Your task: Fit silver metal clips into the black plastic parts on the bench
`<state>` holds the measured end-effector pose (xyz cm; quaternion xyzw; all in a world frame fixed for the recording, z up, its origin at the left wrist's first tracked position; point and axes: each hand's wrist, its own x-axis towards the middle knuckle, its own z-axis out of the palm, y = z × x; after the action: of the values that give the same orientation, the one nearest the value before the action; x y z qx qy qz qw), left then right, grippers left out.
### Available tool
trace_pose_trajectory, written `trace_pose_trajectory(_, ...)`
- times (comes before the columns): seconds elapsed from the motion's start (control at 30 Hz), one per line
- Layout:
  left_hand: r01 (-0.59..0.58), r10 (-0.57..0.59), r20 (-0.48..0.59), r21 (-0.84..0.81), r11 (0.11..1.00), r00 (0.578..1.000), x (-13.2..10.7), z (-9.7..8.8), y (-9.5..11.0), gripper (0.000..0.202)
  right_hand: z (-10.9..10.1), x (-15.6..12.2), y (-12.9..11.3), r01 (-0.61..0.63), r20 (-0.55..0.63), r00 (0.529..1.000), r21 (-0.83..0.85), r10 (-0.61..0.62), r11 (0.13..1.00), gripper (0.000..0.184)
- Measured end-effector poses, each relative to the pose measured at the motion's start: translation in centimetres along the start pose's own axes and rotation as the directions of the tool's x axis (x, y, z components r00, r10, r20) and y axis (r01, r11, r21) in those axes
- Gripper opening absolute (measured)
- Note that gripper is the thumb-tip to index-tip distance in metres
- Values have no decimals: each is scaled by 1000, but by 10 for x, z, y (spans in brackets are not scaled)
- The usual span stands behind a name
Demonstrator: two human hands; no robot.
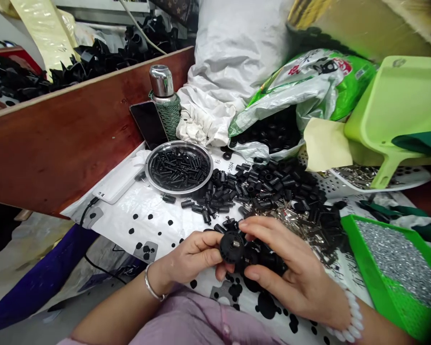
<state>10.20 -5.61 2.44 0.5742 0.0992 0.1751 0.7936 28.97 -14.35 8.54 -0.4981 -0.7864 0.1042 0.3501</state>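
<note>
The left hand (192, 256) and right hand (285, 273) are just in front of the round steel dish (178, 167), both closed on a black plastic wheel (232, 247) with a small metal centre. The wheel sits between them, lifted clear of the sheet. The left hand pinches its edge between thumb and curled fingers. The right hand arches over a lumpy black part (264, 258) beside the wheel, its thumb low on the near side; how that part joins the wheel is hidden.

The dish holds dozens of black ribbed sleeves (177, 167), too many to count. More lie loose in one spreading heap (269, 187) to its right, over a scatter of silver metal clips (301, 230). Behind the dish stand one steel flask (161, 81) and one phone (149, 123); one white power bank (117, 179) lies to its left. Further right are one green tray (391, 268) of silver pellets and one lime plastic scoop (391, 115).

A slipped pinch could drop the wheel among the loose sleeves. Because the sleeves are round, a nudge from the fingers could roll them further into the clips. The right forearm lies close to the green tray, so a careless shift could tip it and spill the pellets.
</note>
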Motion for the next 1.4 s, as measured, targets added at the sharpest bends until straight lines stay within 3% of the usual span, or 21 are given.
trace_pose_trajectory(0.1,-46,51,-16,218,975,999,0,3,1,25,0,-2,-4,0,-24,1000,24,0,1000,48)
trace_pose_trajectory(0.2,-161,178,9,475,865,984,0,5,0,25,1,-4,-8,7,-42,999,30,-6,1000,56)
trace_pose_trajectory(0.27,-227,248,41,564,794,968,0,5,-1,27,3,-8,-10,6,-40,999,19,-5,1000,60)
trace_pose_trajectory(0.37,-295,308,92,632,716,947,-1,7,-2,29,5,-12,-12,9,-21,1000,-23,-9,1000,59)
trace_pose_trajectory(0.5,-326,319,146,696,640,936,-2,10,0,30,3,-14,-10,13,47,999,-49,-10,999,45)
trace_pose_trajectory(0.7,-361,314,199,685,633,928,-3,12,4,30,-7,-13,-5,34,167,985,46,-42,998,38)
trace_pose_trajectory(0.83,-339,371,141,766,547,918,-3,14,2,27,-5,-15,-10,-10,106,994,-31,14,999,54)
trace_pose_trajectory(0.97,-354,406,154,802,481,901,-3,15,1,28,0,-17,-14,-23,43,999,-65,26,998,41)
trace_pose_trajectory(1.07,-358,370,174,778,516,913,-4,14,1,29,1,-16,-13,7,103,995,-17,-6,1000,40)
trace_pose_trajectory(1.2,-305,289,145,696,650,946,-6,13,0,28,-1,-15,-9,14,204,979,52,-24,999,41)
trace_pose_trajectory(1.4,-67,14,127,422,904,992,-6,11,1,30,1,-13,0,19,312,948,147,-64,989,44)
